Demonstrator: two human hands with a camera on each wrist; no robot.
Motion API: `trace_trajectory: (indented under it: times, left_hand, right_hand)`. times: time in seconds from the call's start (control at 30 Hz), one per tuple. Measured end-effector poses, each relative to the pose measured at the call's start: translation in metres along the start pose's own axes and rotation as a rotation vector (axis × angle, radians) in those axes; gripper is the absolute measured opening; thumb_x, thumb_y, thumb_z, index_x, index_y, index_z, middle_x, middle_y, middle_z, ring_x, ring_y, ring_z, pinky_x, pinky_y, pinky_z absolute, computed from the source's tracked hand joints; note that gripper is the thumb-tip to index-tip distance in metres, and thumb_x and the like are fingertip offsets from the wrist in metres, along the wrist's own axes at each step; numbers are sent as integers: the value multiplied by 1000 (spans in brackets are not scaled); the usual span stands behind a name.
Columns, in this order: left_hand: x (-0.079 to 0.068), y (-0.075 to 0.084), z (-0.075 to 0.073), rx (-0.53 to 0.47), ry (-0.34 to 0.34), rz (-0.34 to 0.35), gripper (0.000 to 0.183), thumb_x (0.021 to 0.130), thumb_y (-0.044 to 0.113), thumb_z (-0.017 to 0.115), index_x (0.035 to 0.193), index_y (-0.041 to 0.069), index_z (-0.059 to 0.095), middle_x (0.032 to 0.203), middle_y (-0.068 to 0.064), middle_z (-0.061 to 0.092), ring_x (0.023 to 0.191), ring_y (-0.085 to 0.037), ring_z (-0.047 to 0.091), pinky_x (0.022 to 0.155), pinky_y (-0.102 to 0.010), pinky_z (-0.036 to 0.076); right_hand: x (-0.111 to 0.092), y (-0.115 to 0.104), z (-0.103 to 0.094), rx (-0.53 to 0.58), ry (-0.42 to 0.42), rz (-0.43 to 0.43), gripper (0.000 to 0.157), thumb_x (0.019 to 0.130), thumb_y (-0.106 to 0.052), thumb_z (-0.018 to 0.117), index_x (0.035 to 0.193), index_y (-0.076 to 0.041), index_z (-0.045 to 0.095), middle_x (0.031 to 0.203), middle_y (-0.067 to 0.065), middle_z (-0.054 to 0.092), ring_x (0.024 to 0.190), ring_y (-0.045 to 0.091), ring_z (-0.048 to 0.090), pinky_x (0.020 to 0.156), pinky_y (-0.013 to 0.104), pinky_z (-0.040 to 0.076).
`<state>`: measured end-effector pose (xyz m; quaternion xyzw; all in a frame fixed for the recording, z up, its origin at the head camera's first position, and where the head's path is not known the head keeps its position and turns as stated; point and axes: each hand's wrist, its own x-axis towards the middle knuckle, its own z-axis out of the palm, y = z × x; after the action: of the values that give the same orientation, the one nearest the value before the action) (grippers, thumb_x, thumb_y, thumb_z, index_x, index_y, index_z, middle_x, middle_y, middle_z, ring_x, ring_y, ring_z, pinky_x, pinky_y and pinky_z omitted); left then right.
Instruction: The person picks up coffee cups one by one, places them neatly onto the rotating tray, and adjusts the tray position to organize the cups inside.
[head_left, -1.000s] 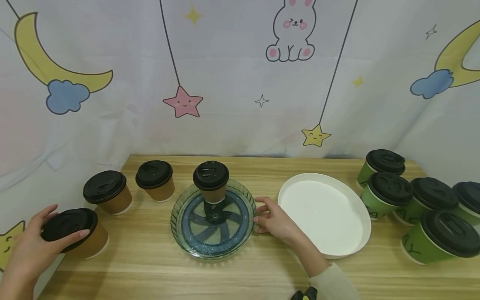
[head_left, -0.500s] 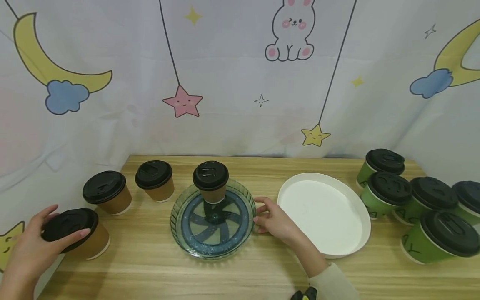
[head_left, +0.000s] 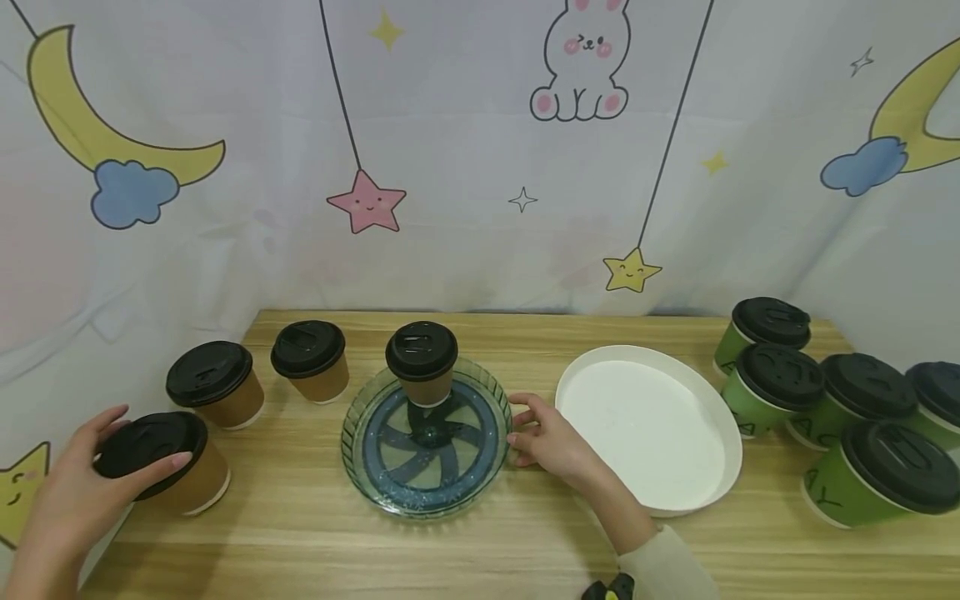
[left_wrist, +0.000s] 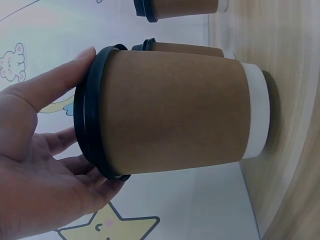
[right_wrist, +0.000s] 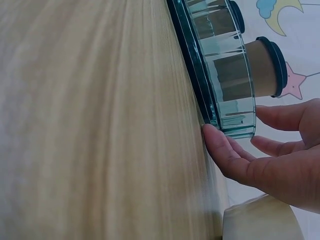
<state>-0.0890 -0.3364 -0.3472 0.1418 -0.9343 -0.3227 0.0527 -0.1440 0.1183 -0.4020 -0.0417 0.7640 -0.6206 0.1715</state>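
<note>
My left hand (head_left: 93,479) grips the black lid of a brown paper coffee cup (left_wrist: 175,110), thumb on one side and fingers on the other. The cup's white base is close to the tabletop; whether it touches cannot be told. My right hand (head_left: 551,442) holds the right edge of a round clear glass tray (head_left: 427,500), fingertips at its rim and low on its side. On the tray's back part stands a smaller lidded brown cup (head_left: 423,367). Two more brown cups, one nearer (head_left: 217,383) and one farther back (head_left: 310,362), stand between the left hand and the tray.
A round white tray (head_left: 648,433) lies right of my right hand, partly behind the forearm. Several green lidded cups (head_left: 776,392) cluster at the right. A printed curtain (head_left: 465,250) hangs behind the wooden table (head_left: 360,558). A small black-and-yellow object (head_left: 611,587) sits at the front edge.
My left hand and the gripped cup have shifted slightly right, and a little farther back. The right hand, the glass tray and the other cups have stayed put.
</note>
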Motion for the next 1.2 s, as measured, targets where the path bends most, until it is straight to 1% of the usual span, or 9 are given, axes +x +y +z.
trace_trajectory:
  times: [0.07,0.13,0.33,0.43,0.53,0.63,0.8,1.07,1.2]
  left_hand:
    - [-3,6,0,6,8,-3,96,81,39,67,145,-1,6,141,-34,18,122,-56,19,89,-66,20]
    - [-2,6,1,8,13,-11,97,81,41,67,145,-1,7,141,-33,18,122,-55,19,89,-66,21]
    - [11,-10,8,26,13,-34,104,77,49,68,147,4,5,143,-30,18,121,-54,20,85,-66,25]
    - [13,-11,9,28,10,-30,105,76,50,68,147,5,5,143,-30,19,122,-53,20,84,-66,26]
    - [9,-3,8,26,2,-10,103,78,47,68,146,3,6,142,-31,20,122,-54,21,84,-66,26]
    - [2,9,5,10,-8,18,99,80,43,68,145,0,8,141,-32,21,121,-55,20,86,-66,24]
    - [-4,25,2,5,-13,28,96,82,40,66,144,-3,8,140,-33,21,122,-54,20,87,-65,24]
    - [-4,35,3,18,-25,22,97,81,42,66,144,-3,7,141,-32,20,122,-54,19,88,-66,23]
    - [-5,39,4,18,-34,33,98,81,42,66,144,-3,7,141,-32,20,121,-55,20,88,-66,22]
  right_hand:
    - [0,0,0,0,1,0,53,87,8,52,136,-1,36,109,21,44,81,24,57,64,37,53]
    - [0,-1,0,-2,2,0,53,87,8,52,136,-2,36,109,21,44,81,24,56,64,37,53]
    - [0,0,0,-6,1,-2,53,87,8,52,136,-2,36,109,21,44,83,24,56,64,37,53]
    - [0,0,0,-5,1,-2,53,87,8,53,136,-2,36,109,21,44,83,24,57,64,37,53]
    - [0,0,0,-5,1,-1,53,87,8,52,136,-2,36,109,21,44,82,24,57,64,37,53]
    - [0,0,0,-4,1,-1,53,87,8,53,136,-2,36,109,21,44,81,24,56,64,37,53]
    - [0,-1,0,-5,-5,-8,52,87,8,52,136,-1,36,108,21,44,80,24,56,64,36,53]
    - [-2,-4,2,6,4,-15,52,87,9,53,135,0,37,107,21,45,80,24,56,63,38,53]
    - [-3,-4,2,3,7,-15,52,87,9,53,135,0,36,106,21,45,80,24,56,63,39,53]
